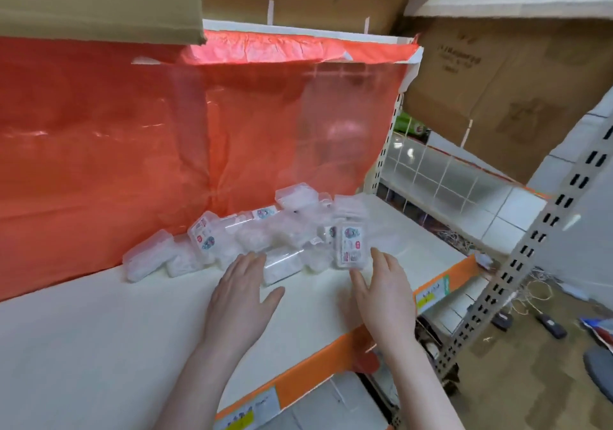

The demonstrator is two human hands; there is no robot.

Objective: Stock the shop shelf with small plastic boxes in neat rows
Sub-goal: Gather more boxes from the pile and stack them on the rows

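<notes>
A loose heap of small plastic boxes [232, 247] lies on the shelf [99, 346] against the red sheet [132, 147], not yet in rows. The left hand [242, 297] reaches flat, fingers straight, touching the heap. The right hand [384, 293], fingers relaxed, steadies one upright box [351, 247]. Next, I judge: straighten boxes into lines.

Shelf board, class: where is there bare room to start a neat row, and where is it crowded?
Bare: the shelf left of the left hand, and right of the right hand. Crowded: the box pile against the red sheet.
</notes>
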